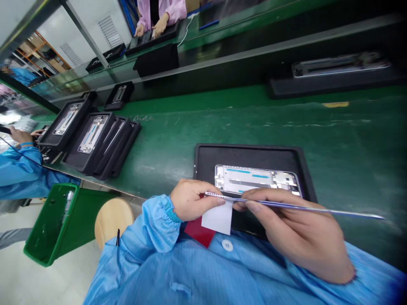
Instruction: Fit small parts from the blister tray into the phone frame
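Observation:
My left hand [192, 198] is closed in a pinch on a small white paper tab [218, 219] with a red piece [197, 232] under it. My right hand [295, 228] grips long thin tweezers [295, 206], whose tips meet the paper at my left fingers. Both hands hover over the near edge of a black tray [206, 161] that holds an open phone frame [254, 178] with blue strips inside. Blue sleeves cover both my arms.
The tray lies on a green conveyor belt [222, 118]. Several black trays with phone frames [92, 135] are stacked at the left. A co-worker's hand [20, 136] and blue sleeve are far left. A green bin [51, 220] and wooden stool [112, 218] stand below. Another person works at the back.

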Action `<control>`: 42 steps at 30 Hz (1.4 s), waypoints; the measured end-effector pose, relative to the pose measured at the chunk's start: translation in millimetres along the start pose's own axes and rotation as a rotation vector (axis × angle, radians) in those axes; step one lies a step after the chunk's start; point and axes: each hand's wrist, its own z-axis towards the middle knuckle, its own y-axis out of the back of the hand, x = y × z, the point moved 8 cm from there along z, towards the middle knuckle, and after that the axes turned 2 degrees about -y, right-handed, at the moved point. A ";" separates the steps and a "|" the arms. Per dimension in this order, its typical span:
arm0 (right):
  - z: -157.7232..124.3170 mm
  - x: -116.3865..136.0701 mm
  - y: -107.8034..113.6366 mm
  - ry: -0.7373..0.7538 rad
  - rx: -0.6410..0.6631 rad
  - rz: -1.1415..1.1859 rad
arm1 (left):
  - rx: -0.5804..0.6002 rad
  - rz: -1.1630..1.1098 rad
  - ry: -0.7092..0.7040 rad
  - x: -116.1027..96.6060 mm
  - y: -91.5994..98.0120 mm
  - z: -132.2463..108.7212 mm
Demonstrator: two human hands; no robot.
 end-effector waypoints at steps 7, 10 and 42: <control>16.9 -55.4 -13.8 -0.388 0.051 0.121 | -0.157 0.028 0.052 30.4 31.5 0.8; 24.0 -92.0 -31.4 -0.513 0.161 0.071 | -0.412 0.134 0.132 62.4 84.6 3.8; 23.2 -73.6 -42.5 -0.199 0.117 -0.239 | -0.776 0.441 0.290 112.3 166.1 3.1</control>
